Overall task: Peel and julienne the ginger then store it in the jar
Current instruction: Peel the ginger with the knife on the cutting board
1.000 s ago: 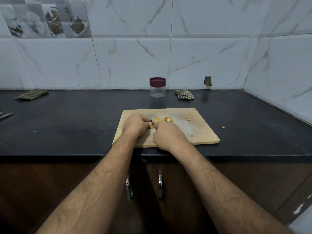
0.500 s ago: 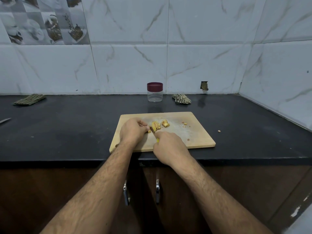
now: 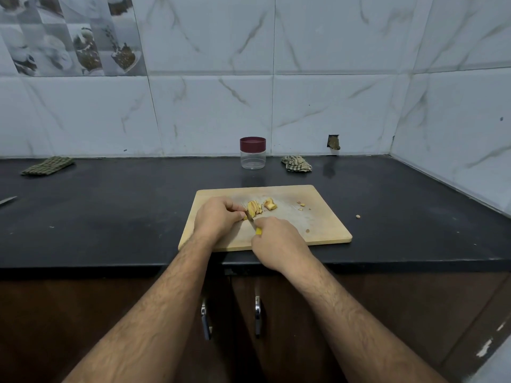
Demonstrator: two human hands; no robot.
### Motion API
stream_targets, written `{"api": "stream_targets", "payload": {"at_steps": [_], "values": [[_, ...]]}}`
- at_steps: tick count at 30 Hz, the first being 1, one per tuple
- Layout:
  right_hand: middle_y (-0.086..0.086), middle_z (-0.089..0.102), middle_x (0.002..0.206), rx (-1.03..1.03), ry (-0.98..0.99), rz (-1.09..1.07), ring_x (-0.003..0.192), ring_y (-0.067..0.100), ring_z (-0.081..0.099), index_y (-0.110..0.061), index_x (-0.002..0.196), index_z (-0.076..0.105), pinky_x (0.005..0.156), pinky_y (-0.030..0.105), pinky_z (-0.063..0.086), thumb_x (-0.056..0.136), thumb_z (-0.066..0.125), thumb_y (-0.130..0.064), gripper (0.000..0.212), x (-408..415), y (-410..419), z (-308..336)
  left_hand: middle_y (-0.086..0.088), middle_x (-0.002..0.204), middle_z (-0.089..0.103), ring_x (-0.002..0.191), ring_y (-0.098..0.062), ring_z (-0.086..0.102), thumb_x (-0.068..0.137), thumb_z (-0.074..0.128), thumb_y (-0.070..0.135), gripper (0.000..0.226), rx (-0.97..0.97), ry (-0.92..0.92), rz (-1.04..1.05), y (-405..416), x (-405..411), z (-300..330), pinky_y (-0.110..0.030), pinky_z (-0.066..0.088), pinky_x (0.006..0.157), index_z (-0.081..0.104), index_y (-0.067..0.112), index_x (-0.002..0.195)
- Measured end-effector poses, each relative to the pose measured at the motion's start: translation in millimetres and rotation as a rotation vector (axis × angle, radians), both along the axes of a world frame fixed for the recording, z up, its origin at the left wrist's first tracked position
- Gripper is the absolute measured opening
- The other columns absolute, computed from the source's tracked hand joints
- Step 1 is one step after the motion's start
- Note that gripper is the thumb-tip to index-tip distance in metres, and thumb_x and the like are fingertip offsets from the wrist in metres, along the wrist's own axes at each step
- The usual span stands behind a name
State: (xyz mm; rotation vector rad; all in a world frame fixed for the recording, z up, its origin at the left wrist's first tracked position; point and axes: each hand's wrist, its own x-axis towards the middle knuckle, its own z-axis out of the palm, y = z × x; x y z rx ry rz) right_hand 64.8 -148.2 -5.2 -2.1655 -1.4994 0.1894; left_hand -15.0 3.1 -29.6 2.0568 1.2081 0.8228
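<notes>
A wooden cutting board [image 3: 318,222] lies on the black counter near its front edge. On it sit yellow ginger slices [image 3: 254,208] and a small ginger chunk [image 3: 270,204]. My left hand [image 3: 218,217] curls over the board with its fingertips against the left end of the slices. My right hand [image 3: 276,241] grips a small knife [image 3: 251,219] with a yellow handle; its blade points toward the slices beside my left fingertips. A clear jar [image 3: 253,153] with a maroon lid stands closed at the back by the wall.
Small ginger scraps [image 3: 301,204] lie on the board's right part and one bit [image 3: 358,216] on the counter. A crumpled cloth [image 3: 296,163] sits right of the jar, a folded cloth [image 3: 48,166] at far left, a blade tip [image 3: 8,200] at the left edge.
My right hand has drawn back toward me with the knife, uncovering the ginger slices. The left hand has stayed at the slices. The camera has tilted slightly.
</notes>
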Motion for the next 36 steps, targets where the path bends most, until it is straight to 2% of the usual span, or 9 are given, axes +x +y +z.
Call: {"api": "stream_targets", "payload": {"at_steps": [4, 7, 10, 15, 19, 28, 31, 36], "values": [[0.005, 0.064, 0.117, 0.005, 0.003, -0.009, 0.106, 0.025, 0.057, -0.021, 0.133, 0.056, 0.075, 0.03, 0.042, 0.089, 0.046, -0.016, 0.045, 1.0, 0.2, -0.1, 0.018, 0.084, 0.072, 0.09, -0.007, 0.065, 0.083, 0.078, 0.029, 0.014, -0.005, -0.018, 0.006, -1.1, 0.4, -0.9, -0.029, 0.051, 0.077, 0.072, 0.038, 0.074], [0.004, 0.063, 0.121, 0.031, 0.011, -0.023, 0.11, 0.025, 0.056, -0.023, 0.135, 0.054, 0.082, 0.032, 0.045, 0.09, 0.045, -0.017, 0.047, 1.5, -0.6, 0.8, 0.018, 0.085, 0.072, 0.088, -0.006, 0.065, 0.081, 0.079, 0.032, 0.009, 0.003, -0.018, 0.019, -3.1, 0.1, -0.9, -0.028, 0.049, 0.073, 0.074, 0.038, 0.077], [0.004, 0.064, 0.118, 0.033, 0.004, -0.018, 0.106, 0.025, 0.057, -0.021, 0.132, 0.056, 0.079, 0.032, 0.045, 0.09, 0.045, -0.017, 0.044, -0.2, -1.5, -0.4, 0.018, 0.084, 0.072, 0.087, -0.006, 0.065, 0.081, 0.079, 0.032, 0.005, 0.005, -0.027, 0.024, -2.9, 0.4, -2.1, -0.027, 0.049, 0.071, 0.076, 0.036, 0.081], [0.005, 0.065, 0.113, 0.032, -0.002, -0.021, 0.103, 0.026, 0.058, -0.019, 0.126, 0.059, 0.078, 0.033, 0.046, 0.09, 0.045, -0.019, 0.039, -3.8, -0.7, -3.3, 0.018, 0.085, 0.072, 0.088, -0.006, 0.065, 0.082, 0.077, 0.031, 0.007, 0.013, -0.026, 0.026, -4.3, 0.0, -2.1, -0.03, 0.052, 0.076, 0.075, 0.037, 0.08], [0.005, 0.065, 0.109, 0.034, -0.017, -0.019, 0.099, 0.026, 0.058, -0.017, 0.12, 0.06, 0.076, 0.033, 0.046, 0.09, 0.044, -0.019, 0.034, -5.2, -0.6, -3.9, 0.019, 0.086, 0.072, 0.089, -0.006, 0.065, 0.083, 0.076, 0.032, 0.007, 0.016, -0.015, 0.024, -6.5, -0.3, 0.2, -0.028, 0.049, 0.072, 0.074, 0.039, 0.08], [0.004, 0.065, 0.107, 0.041, -0.006, -0.022, 0.099, 0.025, 0.058, -0.018, 0.119, 0.06, 0.077, 0.034, 0.048, 0.09, 0.043, -0.018, 0.033, -6.1, -3.3, -2.6, 0.021, 0.087, 0.072, 0.089, -0.004, 0.064, 0.084, 0.074, 0.031, 0.013, 0.021, 0.002, 0.024, -10.8, -0.6, 3.6, -0.028, 0.051, 0.075, 0.074, 0.04, 0.074], [0.005, 0.066, 0.107, 0.06, 0.002, -0.032, 0.1, 0.026, 0.059, -0.019, 0.124, 0.059, 0.078, 0.034, 0.049, 0.09, 0.043, -0.017, 0.037, -5.7, -5.6, -1.4, 0.019, 0.088, 0.073, 0.09, -0.006, 0.065, 0.083, 0.076, 0.031, 0.019, 0.027, 0.0, 0.028, -10.5, -1.1, 3.2, -0.031, 0.054, 0.079, 0.069, 0.041, 0.067], [0.005, 0.067, 0.111, 0.071, -0.014, -0.029, 0.101, 0.026, 0.06, -0.019, 0.132, 0.057, 0.084, 0.036, 0.052, 0.091, 0.044, -0.018, 0.043, -6.1, -9.1, -0.7, 0.018, 0.079, 0.07, 0.086, -0.008, 0.065, 0.081, 0.079, 0.029, 0.018, 0.021, -0.038, 0.039, -10.5, -1.9, 3.3, -0.027, 0.045, 0.069, 0.069, 0.036, 0.069]]}}
